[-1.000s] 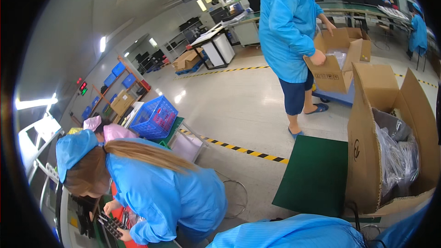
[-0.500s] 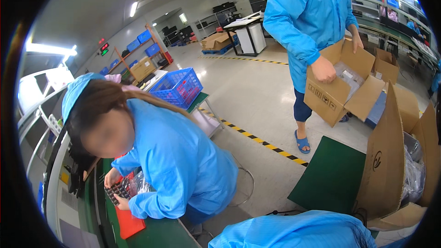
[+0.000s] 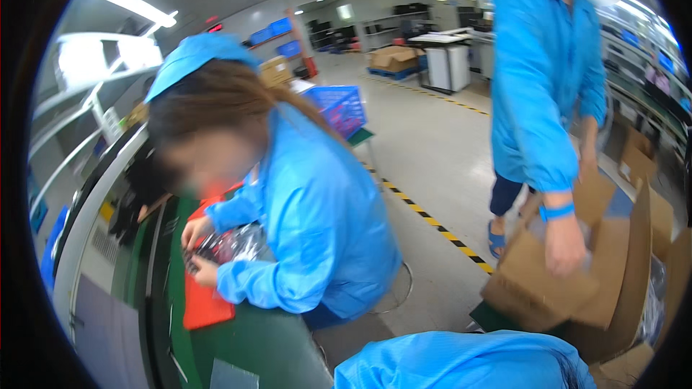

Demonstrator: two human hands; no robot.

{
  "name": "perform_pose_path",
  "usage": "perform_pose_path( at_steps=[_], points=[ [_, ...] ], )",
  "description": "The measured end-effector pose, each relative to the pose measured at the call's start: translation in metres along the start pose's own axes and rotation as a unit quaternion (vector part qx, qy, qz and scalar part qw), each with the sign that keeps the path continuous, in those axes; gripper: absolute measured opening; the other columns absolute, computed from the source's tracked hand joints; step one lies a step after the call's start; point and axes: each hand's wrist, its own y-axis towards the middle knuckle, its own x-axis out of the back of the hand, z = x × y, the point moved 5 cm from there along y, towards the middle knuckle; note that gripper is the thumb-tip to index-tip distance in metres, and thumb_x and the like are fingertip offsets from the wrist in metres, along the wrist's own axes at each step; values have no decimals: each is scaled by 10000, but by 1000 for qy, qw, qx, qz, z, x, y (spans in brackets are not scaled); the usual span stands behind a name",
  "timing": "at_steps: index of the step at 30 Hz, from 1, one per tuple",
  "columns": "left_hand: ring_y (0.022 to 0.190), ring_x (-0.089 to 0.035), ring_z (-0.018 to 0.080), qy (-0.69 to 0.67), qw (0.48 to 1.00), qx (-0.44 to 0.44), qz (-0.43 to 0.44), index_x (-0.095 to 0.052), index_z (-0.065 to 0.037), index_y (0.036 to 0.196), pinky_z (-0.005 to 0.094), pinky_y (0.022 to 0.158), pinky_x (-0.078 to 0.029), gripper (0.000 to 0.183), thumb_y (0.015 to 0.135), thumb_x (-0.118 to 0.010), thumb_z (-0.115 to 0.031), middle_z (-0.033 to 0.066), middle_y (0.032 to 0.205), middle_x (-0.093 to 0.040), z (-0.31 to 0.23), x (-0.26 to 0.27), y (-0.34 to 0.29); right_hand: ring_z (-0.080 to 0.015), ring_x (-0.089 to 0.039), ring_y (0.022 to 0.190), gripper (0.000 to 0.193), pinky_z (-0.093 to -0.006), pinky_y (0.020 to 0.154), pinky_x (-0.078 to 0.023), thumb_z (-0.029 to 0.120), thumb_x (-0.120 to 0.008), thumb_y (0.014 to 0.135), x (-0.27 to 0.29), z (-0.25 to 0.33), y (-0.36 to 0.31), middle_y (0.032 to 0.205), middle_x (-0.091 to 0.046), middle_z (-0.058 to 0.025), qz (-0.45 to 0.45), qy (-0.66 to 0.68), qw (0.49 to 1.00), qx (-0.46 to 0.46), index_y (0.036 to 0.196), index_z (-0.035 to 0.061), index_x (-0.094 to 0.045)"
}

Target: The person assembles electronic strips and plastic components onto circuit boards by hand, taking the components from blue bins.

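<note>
Blue sleeve [image 3: 461, 360] of mine at near edge; my hands out of view, grip unknowable. Co-worker's hand [image 3: 566, 245] on cardboard box [image 3: 537, 284], right; open floor [image 3: 432, 144] far.

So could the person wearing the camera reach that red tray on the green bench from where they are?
Probably not easily. Neither of the wearer's hands shows, only a blue sleeve at the lower edge. A seated co-worker is between it and the red tray, and the co-worker's hands are already at the tray.
</note>
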Motion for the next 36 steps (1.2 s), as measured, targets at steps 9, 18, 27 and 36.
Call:
perform_pose_path(
  at_steps=[9, 18, 27, 36],
  points=[
    [657, -602, 319, 89, 980, 161, -77, -640, 71, 831, 362, 602, -481, 170, 801, -595, -89, 247, 798, -629, 7, 36, -62, -273, -582, 514, 222, -388, 435, -452, 304, -605, 531, 36, 16, -5, 536, -569, -113, -94, 1, 992, -83, 545, 82, -602],
    [458, -528, 241, -36, 970, 237, -38, -550, -13, 676, 318, 448, -396, 99, 737, -583, -83, 131, 538, -512, 22, 42, -61, -308, -610, 634, 139, -406, 576, -478, 190, -593, 739, 36, 5, 0, 656, -608, -134, 78, 147, 976, -141, 770, 59, -628],
    [421, -488, 178, -138, 957, 247, -61, -522, -12, 658, 294, 434, -374, 108, 733, -577, -68, 92, 500, -471, 30, 39, -64, -303, -617, 665, 155, -355, 599, -472, 154, -614, 749, 29, -12, 14, 721, -624, -158, 159, 236, 953, -102, 830, 24, -633],
    [376, -439, 170, -119, 968, 213, -62, -466, -11, 573, 289, 388, -347, 178, 676, -610, -26, 82, 472, -423, 27, 44, -52, -305, -576, 658, 155, -356, 614, -455, 140, -637, 738, 31, -13, 9, 701, -593, -133, 115, 266, 951, -110, 797, -1, -614]
  ],
)
